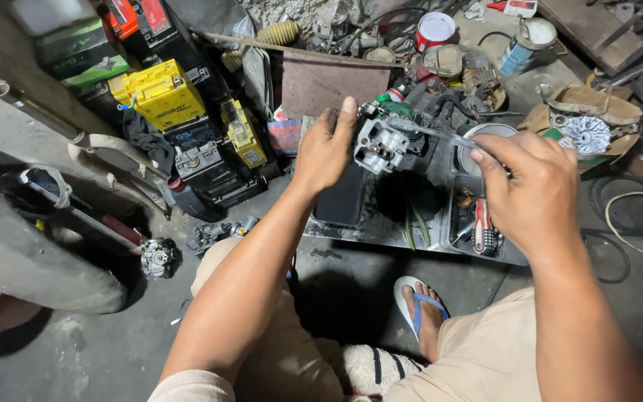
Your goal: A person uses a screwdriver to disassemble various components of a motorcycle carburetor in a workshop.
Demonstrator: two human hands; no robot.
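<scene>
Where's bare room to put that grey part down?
Bare concrete floor beside the left knee, and a patch between the metal tray and the sandalled foot. Crowded: the tray itself, the battery pile, and the clutter behind the grey part.

Bare forearms, beige shorts (478, 357), blue-strapped flip-flop (420, 301)

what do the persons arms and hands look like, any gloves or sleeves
No gloves and no sleeves show: both forearms are bare down to the wrists. The left hand and the right hand carry no watch, ring or band that can be seen. Dark grime smudges the fingers and knuckles.
</scene>
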